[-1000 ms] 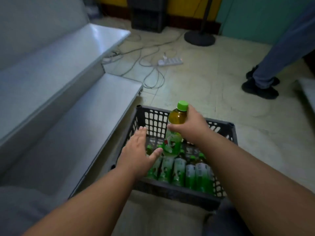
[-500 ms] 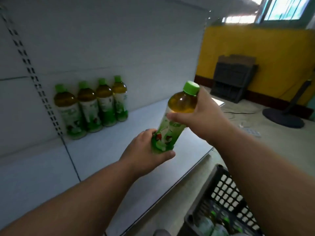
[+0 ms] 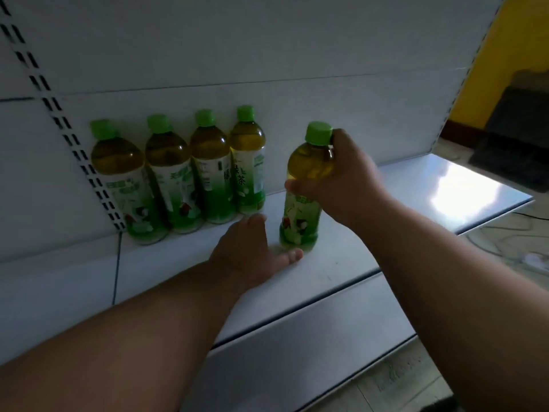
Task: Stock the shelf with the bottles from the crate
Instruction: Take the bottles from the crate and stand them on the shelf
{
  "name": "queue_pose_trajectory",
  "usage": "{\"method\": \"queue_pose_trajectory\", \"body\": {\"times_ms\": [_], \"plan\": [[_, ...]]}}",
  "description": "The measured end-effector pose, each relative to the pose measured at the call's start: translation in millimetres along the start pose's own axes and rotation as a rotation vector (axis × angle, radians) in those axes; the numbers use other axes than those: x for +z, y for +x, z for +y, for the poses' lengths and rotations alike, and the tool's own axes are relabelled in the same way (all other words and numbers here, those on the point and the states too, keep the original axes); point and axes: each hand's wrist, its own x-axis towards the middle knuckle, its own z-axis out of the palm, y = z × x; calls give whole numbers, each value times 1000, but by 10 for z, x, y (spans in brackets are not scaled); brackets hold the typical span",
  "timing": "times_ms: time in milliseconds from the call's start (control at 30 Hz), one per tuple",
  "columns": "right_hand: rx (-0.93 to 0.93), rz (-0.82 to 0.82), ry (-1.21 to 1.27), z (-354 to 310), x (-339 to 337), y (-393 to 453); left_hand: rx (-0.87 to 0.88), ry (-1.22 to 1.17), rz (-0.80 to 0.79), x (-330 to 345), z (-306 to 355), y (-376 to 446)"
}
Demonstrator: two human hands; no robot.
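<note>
Four clear plastic tea bottles with green caps (image 3: 178, 173) stand in a row at the back of the white metal shelf (image 3: 416, 185), left of frame centre. A fifth green-capped tea bottle (image 3: 303, 209) now rests on the shelf just right of them, apart from the row, gripped near its shoulder by the right hand (image 3: 341, 179). Half a second ago both hands held it in the air; now the left hand (image 3: 246, 257) lies flat and spread on the shelf beside its base. The crate is out of view, so how many remain is unclear

Wall: a yellow wall (image 3: 502, 52) is showing at the far right.
Floor: a dark crate-like shape (image 3: 517, 138) is sitting below it, blurred.
</note>
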Motion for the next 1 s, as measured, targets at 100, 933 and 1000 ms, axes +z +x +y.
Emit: {"method": "queue_pose_trajectory", "body": {"times_ms": [100,933,1000], "plan": [[-14,-36,-29,99,158,298,-80,65,110,153,22,148],[106,-66,-220,522,838,985,-9,352,40,543,-23,203],[117,-84,-230,517,835,1008,-14,346,27,546,-29,205]]}}
